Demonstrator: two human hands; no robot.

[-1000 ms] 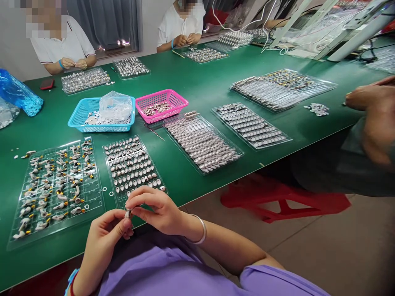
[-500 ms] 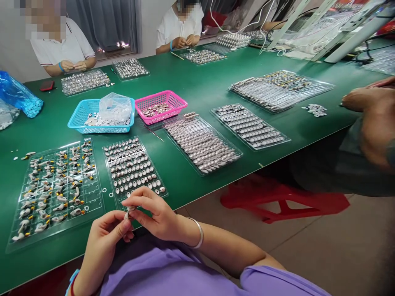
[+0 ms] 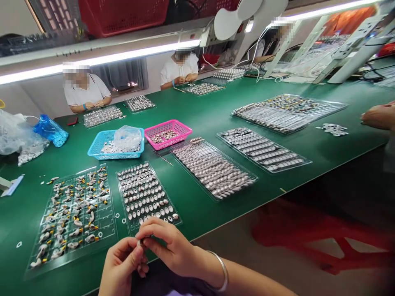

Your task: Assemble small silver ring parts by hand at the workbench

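My left hand point(image 3: 122, 264) and my right hand point(image 3: 174, 246) meet at the table's front edge. Both pinch a small white-and-dark earbud point(image 3: 140, 243) between their fingertips, which hide most of it. Just beyond my right hand lies a clear tray of oval earbud shells point(image 3: 145, 193) in rows. To the left is a larger clear tray point(image 3: 108, 209) holding white earbud pieces with stems and yellow ends; several of its slots at the right side are bare. Small white rings point(image 3: 124, 220) lie between the two trays.
A blue basket point(image 3: 115, 155) and a pink basket point(image 3: 168, 142) of small parts stand behind the trays, with tweezers point(image 3: 163, 158) nearby. More filled trays point(image 3: 212, 172) are to the right. Co-workers sit across the table and at the right. A red stool point(image 3: 308, 230) is below.
My head view has tilted up, so the table things appear lower and farther right, and a light bar shows above. Both hands keep their pinch on the earbud.
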